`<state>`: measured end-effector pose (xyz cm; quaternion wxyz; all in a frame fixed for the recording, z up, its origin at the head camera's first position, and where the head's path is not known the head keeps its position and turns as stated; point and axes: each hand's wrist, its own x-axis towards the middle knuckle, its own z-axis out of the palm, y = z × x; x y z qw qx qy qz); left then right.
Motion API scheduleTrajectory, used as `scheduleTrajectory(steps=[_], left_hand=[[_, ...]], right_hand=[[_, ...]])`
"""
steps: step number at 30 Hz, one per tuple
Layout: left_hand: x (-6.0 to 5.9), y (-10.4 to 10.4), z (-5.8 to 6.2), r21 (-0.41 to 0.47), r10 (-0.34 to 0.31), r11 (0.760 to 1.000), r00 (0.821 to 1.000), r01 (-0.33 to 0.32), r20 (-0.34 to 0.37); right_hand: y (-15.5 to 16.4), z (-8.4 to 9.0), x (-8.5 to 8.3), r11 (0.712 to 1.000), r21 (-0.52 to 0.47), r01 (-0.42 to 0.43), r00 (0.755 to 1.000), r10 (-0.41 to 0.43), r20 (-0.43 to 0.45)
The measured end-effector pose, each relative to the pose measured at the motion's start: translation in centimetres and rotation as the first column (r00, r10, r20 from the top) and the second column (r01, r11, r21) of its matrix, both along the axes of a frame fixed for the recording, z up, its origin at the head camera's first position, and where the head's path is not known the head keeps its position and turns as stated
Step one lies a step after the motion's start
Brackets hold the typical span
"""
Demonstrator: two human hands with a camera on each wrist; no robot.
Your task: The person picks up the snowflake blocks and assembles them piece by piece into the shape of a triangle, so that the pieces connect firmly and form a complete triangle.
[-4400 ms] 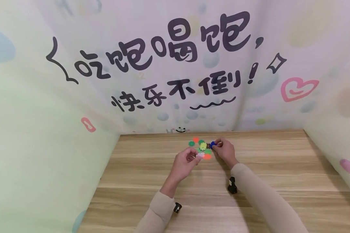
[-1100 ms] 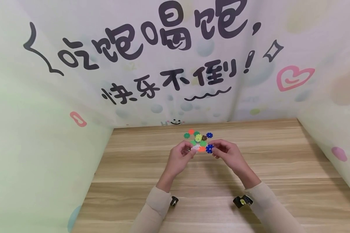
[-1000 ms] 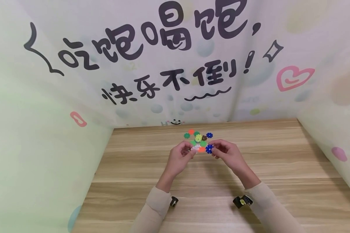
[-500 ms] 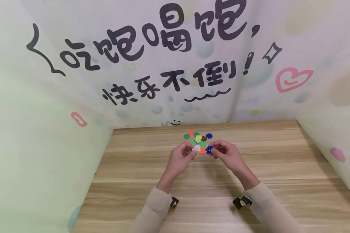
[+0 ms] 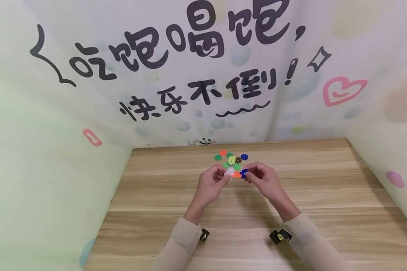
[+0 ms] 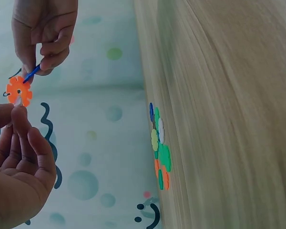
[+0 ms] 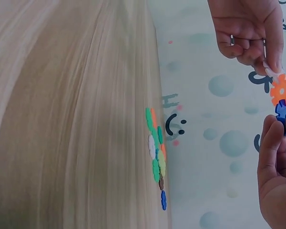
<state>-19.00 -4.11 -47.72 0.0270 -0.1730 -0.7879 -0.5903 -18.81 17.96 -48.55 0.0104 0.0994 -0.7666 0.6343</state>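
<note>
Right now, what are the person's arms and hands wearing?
Both arms are in long, plain beige sleeves reaching to the wrists. A small black camera unit sits under each wrist, the right one with a yellow mark. The left hand and right hand are bare.

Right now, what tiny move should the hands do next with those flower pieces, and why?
Probably push the blue snowflake disc further onto the orange snowflake disc. The right hand pinches the blue, the left hand the orange, and their edges just meet.
</note>
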Motion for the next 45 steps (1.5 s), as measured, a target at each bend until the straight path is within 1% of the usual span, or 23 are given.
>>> scheduleTrajectory(steps=[2, 5, 9, 12, 14, 18, 22, 24, 27, 30, 32, 34, 37, 41, 44, 45], left_hand=[[0.1, 0.1, 0.0, -0.002, 0.005, 1.0, 1.0, -0.005, -0.008], [0.1, 0.4, 0.1, -0.003, 0.026, 1.0, 0.999, -0.026, -0.028], [0.1, 0.6, 0.1, -0.009, 0.061, 0.998, 0.996, -0.062, -0.067], [0.0, 0.5, -0.1, 0.001, 0.069, 0.998, 0.995, -0.069, -0.073], [-0.1, 0.5, -0.2, 0.008, 0.061, 0.998, 0.996, -0.061, -0.063], [-0.3, 0.5, -0.5, 0.014, 0.031, 0.999, 0.999, -0.031, -0.021], [-0.3, 0.4, -0.6, 0.0, 0.025, 1.0, 1.0, -0.025, 0.011], [-0.3, 0.3, -0.6, -0.003, 0.023, 1.0, 1.0, -0.023, 0.013], [-0.1, 0.2, -0.2, -0.008, 0.025, 1.0, 1.0, -0.025, 0.01], [0.5, 0.0, 1.0, -0.009, 0.032, 0.999, 0.999, -0.032, 0.007], [1.0, -0.1, 1.9, -0.005, 0.038, 0.999, 0.999, -0.038, 0.004], [1.3, -0.3, 2.6, 0.003, 0.043, 0.999, 0.999, -0.043, 0.0], [1.3, -0.5, 2.6, 0.009, 0.049, 0.999, 0.999, -0.049, 0.003], [1.2, -0.6, 2.2, -0.001, 0.051, 0.999, 0.999, -0.051, 0.016], [1.3, -0.6, 2.5, -0.007, 0.053, 0.999, 0.998, -0.052, 0.02], [1.4, -0.6, 2.6, -0.009, 0.053, 0.999, 0.998, -0.053, 0.022]], right_hand=[[-0.1, 0.3, 0.1, 1.0, 0.018, 0.011, 1.0, -0.011, -0.006], [-0.5, 1.4, 0.7, 0.999, 0.036, 0.019, 0.999, -0.018, -0.028], [-0.8, 2.6, 1.4, 0.999, 0.031, 0.021, 0.998, -0.019, -0.066], [-0.8, 2.6, 1.4, 1.0, 0.019, 0.022, 0.997, -0.02, -0.071], [-0.8, 2.5, 1.3, 1.0, 0.011, 0.021, 0.997, -0.021, -0.068], [-0.8, 2.3, 1.1, 1.0, -0.009, 0.024, 0.998, -0.025, -0.049], [-0.9, 2.2, 1.0, 1.0, -0.01, 0.02, 0.999, -0.02, -0.046], [-0.9, 2.2, 0.8, 1.0, -0.002, 0.013, 0.999, -0.014, -0.053], [-0.9, 2.2, 0.6, 1.0, -0.004, 0.009, 0.998, -0.009, -0.054], [-0.8, 2.2, 0.3, 0.999, -0.021, 0.028, 0.999, -0.029, -0.036], [-0.8, 2.3, 0.0, 0.998, -0.04, 0.056, 0.998, -0.057, -0.02], [-0.7, 2.4, -0.3, 0.995, -0.058, 0.081, 0.997, -0.081, -0.005], [-0.7, 2.5, -0.9, 0.993, -0.063, 0.101, 0.995, -0.101, 0.014], [-0.2, 0.8, -2.5, 0.993, -0.044, 0.114, 0.992, -0.111, 0.064], [0.2, -0.9, -3.8, 0.991, -0.037, 0.129, 0.988, -0.125, 0.095], [0.2, -1.0, -3.9, 0.991, -0.038, 0.132, 0.987, -0.128, 0.098]])
